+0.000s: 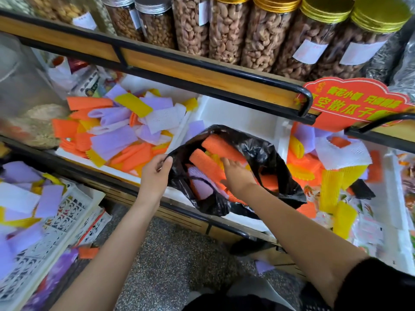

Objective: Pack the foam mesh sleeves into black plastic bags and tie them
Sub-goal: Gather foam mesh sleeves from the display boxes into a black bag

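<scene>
The glossy black bag (265, 153) sits agape in a white foam box (235, 117), holding ribbed orange, lilac and yellow sleeves (206, 164); left hand (155, 173) grip pinches its rim, right hand (235, 173) grip lies spread flat on them

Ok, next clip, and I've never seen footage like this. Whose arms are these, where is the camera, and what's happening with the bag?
No machine here: a person works with two bare hands, and the one picture comes from a wide-angle camera worn on their head, looking forward and down. The left hand pinches the rim of a black plastic bag, holding its mouth open. The right hand reaches inside with fairly straight fingers, touching the orange foam mesh sleeves already packed; its grip closes on nothing visible. The bag sits in a white foam tray. More loose sleeves in orange, purple, yellow and white fill the neighbouring tray on the left. Above stand jars of nuts.
</scene>
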Motion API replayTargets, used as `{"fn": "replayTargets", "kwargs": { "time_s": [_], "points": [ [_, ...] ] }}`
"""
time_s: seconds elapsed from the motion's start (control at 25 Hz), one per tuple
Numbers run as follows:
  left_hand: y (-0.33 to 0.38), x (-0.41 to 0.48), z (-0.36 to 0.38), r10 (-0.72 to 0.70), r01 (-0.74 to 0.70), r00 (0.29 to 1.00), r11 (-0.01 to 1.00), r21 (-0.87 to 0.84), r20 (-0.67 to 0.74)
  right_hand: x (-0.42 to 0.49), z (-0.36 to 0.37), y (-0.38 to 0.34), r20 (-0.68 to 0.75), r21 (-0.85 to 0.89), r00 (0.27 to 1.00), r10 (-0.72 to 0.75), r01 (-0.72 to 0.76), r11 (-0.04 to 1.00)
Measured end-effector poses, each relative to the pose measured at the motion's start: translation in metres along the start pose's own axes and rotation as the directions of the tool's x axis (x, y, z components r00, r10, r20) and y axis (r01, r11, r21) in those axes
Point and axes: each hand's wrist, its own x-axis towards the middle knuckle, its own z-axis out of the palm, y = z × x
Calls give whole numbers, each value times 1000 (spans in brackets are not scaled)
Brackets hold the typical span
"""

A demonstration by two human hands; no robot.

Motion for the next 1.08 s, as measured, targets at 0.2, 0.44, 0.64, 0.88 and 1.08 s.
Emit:
{"fn": "replayTargets", "kwargs": {
  "time_s": [0.2,0.44,0.64,0.88,1.08],
  "points": [
    [-3,-5,-3,-2,2,1000,999,43,14,-9,-11,1,50,72,993,-109,105,992],
    [28,-7,31,303,-299,952,905,303,36,-74,-36,41,-323,316,929,-178,284,905],
    [58,-45,119,610,-676,735,624,392,296,-126,-8,144,-525,328,820,226,-50,943],
    [23,-86,263,433,-820,498,518,245,751,-163,72,283,-73,333,805,589,-537,775],
    [-22,-91,354,-38,-771,446,492,405,894,-167,125,330,203,407,737,645,-662,629]
  ]
}}
